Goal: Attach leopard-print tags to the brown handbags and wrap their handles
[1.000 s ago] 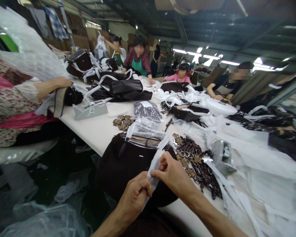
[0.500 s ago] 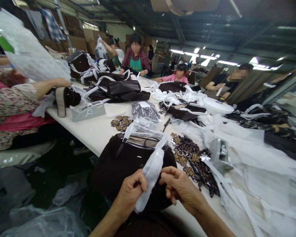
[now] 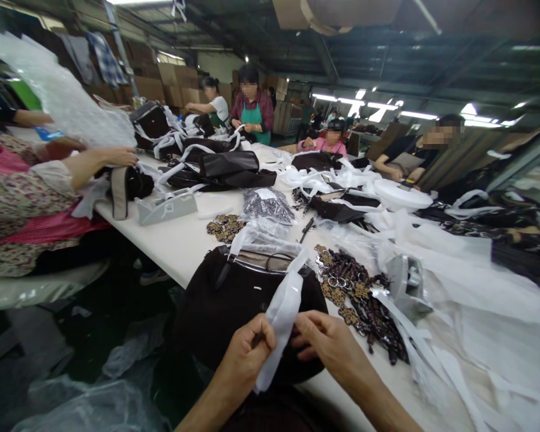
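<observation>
A dark handbag [image 3: 234, 300] with an open zip lies at the near table edge, in front of me. From its top a strap wrapped in white foam [image 3: 284, 306] hangs down over the bag's front. My left hand [image 3: 255, 343] pinches the left edge of this white wrap low down. My right hand [image 3: 317, 339] is at the wrap's right edge, its fingers curled and partly hidden, so its grip cannot be made out. Clear plastic [image 3: 270, 235] lies behind the bag's opening.
Right of the bag are beaded charms [image 3: 346, 282] and a grey tape dispenser [image 3: 407, 285]. Another dispenser [image 3: 168, 207] stands at the left table edge. Wrapped bags [image 3: 229, 168] lie farther back. A person's arm [image 3: 90, 165] reaches in from the left; several people work around.
The view has shifted slightly, so the scene sits a little lower and to the right. My left hand still pinches the wrap. My right fingers have moved in closer to its edge.
</observation>
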`<state>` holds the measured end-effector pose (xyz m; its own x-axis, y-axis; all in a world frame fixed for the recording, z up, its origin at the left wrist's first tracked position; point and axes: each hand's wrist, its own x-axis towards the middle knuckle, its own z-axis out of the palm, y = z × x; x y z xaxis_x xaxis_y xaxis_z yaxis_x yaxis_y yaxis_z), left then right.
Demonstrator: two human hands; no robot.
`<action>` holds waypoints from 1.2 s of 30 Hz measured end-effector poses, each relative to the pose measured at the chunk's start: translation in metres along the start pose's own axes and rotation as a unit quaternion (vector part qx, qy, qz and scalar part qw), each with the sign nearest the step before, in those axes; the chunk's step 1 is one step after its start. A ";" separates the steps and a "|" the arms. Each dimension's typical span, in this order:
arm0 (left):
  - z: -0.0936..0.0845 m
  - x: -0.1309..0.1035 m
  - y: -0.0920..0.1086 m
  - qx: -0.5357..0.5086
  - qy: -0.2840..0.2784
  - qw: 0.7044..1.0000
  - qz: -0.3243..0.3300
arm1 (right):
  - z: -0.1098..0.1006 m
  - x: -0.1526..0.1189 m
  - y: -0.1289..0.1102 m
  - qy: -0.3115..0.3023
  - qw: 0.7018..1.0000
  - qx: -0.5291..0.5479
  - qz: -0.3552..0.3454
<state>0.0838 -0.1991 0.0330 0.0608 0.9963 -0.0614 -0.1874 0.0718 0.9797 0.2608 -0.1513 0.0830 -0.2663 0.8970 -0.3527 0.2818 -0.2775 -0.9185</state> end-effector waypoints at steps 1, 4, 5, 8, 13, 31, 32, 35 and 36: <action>0.000 -0.001 0.000 0.040 0.006 0.999 0.021 | 0.005 -0.001 -0.003 -0.029 0.998 0.055 -0.002; 0.002 -0.004 0.005 0.116 0.007 0.992 0.056 | 0.016 0.001 -0.008 -0.099 0.970 0.222 0.012; 0.003 -0.005 0.007 0.132 0.001 0.989 0.061 | 0.019 0.003 -0.007 -0.100 0.961 0.258 0.022; 0.004 -0.008 0.010 0.184 0.003 0.980 0.069 | 0.027 0.009 0.001 -0.066 0.949 0.306 0.045; -0.001 -0.008 -0.001 0.271 0.026 0.960 0.072 | 0.041 0.017 0.016 -0.005 0.950 0.313 0.011; -0.028 0.001 0.013 0.260 -0.109 0.959 -0.025 | 0.039 0.019 0.008 -0.087 0.937 0.336 0.031; -0.041 0.002 0.018 0.311 -0.075 0.947 -0.016 | 0.029 0.018 0.006 -0.105 0.945 0.308 0.022; -0.091 0.005 0.030 0.428 0.131 0.893 0.045 | -0.019 0.017 0.005 -0.078 0.981 0.179 0.017; -0.109 0.007 0.032 0.453 0.207 0.864 0.075 | -0.037 0.018 0.009 -0.045 0.992 0.117 0.017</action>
<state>-0.0286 -0.1850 0.0429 -0.2884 0.9365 0.1994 0.6932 0.0606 0.7182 0.2928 -0.1253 0.0749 -0.3437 0.8544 -0.3898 0.0743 -0.3891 -0.9182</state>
